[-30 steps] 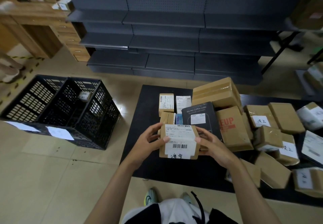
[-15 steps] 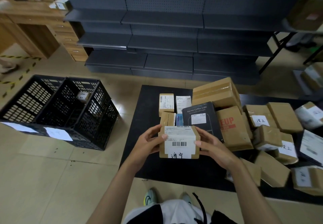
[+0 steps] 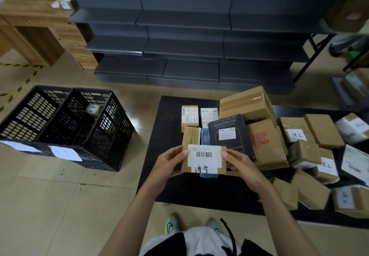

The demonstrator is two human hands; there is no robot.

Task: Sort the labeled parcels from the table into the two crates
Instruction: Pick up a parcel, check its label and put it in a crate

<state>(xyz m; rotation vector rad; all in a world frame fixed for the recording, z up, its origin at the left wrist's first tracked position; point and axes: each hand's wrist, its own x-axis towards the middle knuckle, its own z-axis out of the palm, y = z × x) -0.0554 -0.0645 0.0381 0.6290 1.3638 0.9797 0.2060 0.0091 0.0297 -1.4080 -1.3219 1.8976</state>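
Brown cardboard parcel (image 3: 203, 160) has tipped flatter over the last second. The left hand (image 3: 169, 163) and right hand (image 3: 239, 165) still grip its 2 short ends above the near-left of the black worktop (image 3: 169, 125). I judge the label is being read, with sorting still to come. Its handwriting reads 济宁; a neighbouring parcel (image 3: 295, 133) says 汶上, and a black box (image 3: 229, 133) reads "R40 PRO Coffee scale". The 2 crates (image 3: 60, 119) stand on the floor, well apart, left.
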